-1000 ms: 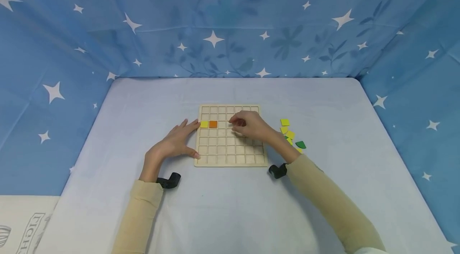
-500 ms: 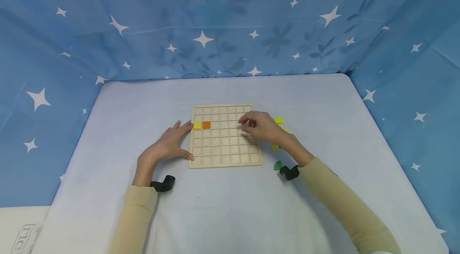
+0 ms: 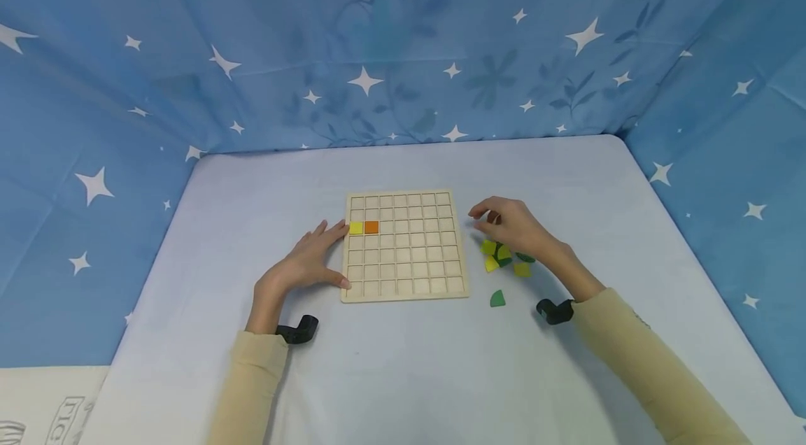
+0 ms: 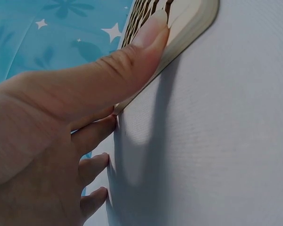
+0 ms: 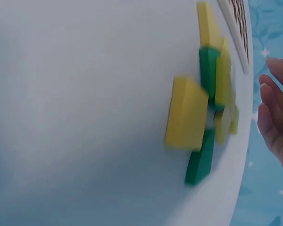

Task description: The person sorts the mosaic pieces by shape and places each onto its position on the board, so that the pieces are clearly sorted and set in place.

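Observation:
A pale wooden board (image 3: pixel 403 298) with a grid of square cells lies flat on the table. A yellow square tile (image 3: pixel 356 227) and an orange square tile (image 3: pixel 371 227) sit side by side near its left edge. My left hand (image 3: pixel 308 259) steadies that edge with spread fingers; in the left wrist view the thumb (image 4: pixel 151 35) rests on top of the board. To the right, my right hand (image 3: pixel 513 224) hovers with loosely bent fingers, nothing visible in them. Below it lies a cluster of yellow pieces (image 3: pixel 491 264) and green pieces (image 5: pixel 200 160).
A green rounded-edge piece (image 3: pixel 497 298) lies apart, nearer the front than the cluster. Each wrist wears a black camera mount (image 3: pixel 301 330). Blue star-patterned curtain (image 3: pixel 390 46) borders the white table (image 3: pixel 403 375) at the back and sides.
My right hand has moved rightward from over the board to beyond its right edge, near the loose pieces. The left hand stays at the board. The head view has shifted slightly.

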### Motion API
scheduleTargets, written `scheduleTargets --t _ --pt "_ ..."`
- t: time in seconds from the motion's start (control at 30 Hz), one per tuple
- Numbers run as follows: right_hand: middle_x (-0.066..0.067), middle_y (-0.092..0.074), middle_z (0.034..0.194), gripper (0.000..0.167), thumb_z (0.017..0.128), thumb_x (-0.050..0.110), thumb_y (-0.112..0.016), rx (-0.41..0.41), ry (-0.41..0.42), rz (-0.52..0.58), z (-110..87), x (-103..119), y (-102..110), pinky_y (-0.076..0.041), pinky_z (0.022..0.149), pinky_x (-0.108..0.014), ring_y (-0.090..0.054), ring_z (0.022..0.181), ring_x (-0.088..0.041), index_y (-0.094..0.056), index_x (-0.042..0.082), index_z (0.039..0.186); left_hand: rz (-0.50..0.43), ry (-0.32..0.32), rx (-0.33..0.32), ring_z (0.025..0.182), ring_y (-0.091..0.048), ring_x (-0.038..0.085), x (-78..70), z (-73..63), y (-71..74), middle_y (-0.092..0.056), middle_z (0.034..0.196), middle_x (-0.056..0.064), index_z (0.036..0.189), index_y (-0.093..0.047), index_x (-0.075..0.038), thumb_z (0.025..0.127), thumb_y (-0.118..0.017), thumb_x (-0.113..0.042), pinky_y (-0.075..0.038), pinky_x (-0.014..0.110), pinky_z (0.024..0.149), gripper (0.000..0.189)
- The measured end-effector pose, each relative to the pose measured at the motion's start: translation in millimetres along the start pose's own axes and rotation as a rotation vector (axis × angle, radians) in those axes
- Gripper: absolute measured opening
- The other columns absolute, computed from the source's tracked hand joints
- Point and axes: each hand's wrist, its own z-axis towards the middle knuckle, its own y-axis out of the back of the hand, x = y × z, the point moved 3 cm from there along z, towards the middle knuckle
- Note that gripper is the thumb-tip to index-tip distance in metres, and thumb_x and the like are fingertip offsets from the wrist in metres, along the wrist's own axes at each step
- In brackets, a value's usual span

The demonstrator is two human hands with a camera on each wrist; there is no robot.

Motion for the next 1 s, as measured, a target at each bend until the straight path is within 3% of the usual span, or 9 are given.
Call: scheduleTargets --t 0.33,0.57,0.83,1.0 --pt "-0.014 -0.069 0.12 0.024 0.097 0.008 -0.067 -0.007 -0.145 -0.046 -4.1 -31.6 12.2 -0.053 0.073 -0.036 -0.06 0.09 -0.027 -0.072 0.004 0.121 -0.01 -0.009 0.0 0.161 0.001 0.035 -0.9 -1.5 -1.0 -0.017 0.173 0.005 0.163 -0.029 -0.01 0.07 -0.095 -0.031 -0.003 0.06 0.129 0.116" --pt "-0.016 -0.066 0.12 0.027 0.097 0.007 -0.068 -0.011 -0.148 -0.042 -1.4 -45.4 12.3 -0.051 0.069 -0.035 -0.058 0.087 -0.028 -0.071 0.002 0.123 -0.008 -0.011 -0.004 0.161 0.001 0.035 0.3 -0.9 -0.8 -0.018 0.173 0.005 0.163 -0.03 -0.01 0.07 -0.095 -0.031 -0.003 0.059 0.129 0.115" --pt "-0.019 -0.064 0.119 0.031 0.097 0.01 -0.069 0.038 -0.186 -0.063 0.2 -51.9 9.0 -0.057 0.086 -0.045 -0.063 0.099 -0.032 -0.069 -0.002 0.125 -0.002 -0.025 -0.008 0.161 0.0 0.036 1.8 -0.3 -1.8 -0.018 0.173 0.006 0.163 -0.03 -0.009 0.07 -0.095 -0.032 -0.003 0.059 0.129 0.116" --pt "-0.02 -0.063 0.118 0.031 0.095 0.011 -0.071 0.037 -0.184 -0.068 2.0 -51.3 8.8 -0.057 0.089 -0.048 -0.063 0.1 -0.033 -0.07 -0.003 0.123 -0.009 -0.023 -0.011 0.161 0.0 0.036 1.1 0.1 -0.6 -0.019 0.173 0.006 0.163 -0.03 -0.009 0.07 -0.095 -0.031 -0.004 0.06 0.129 0.116"
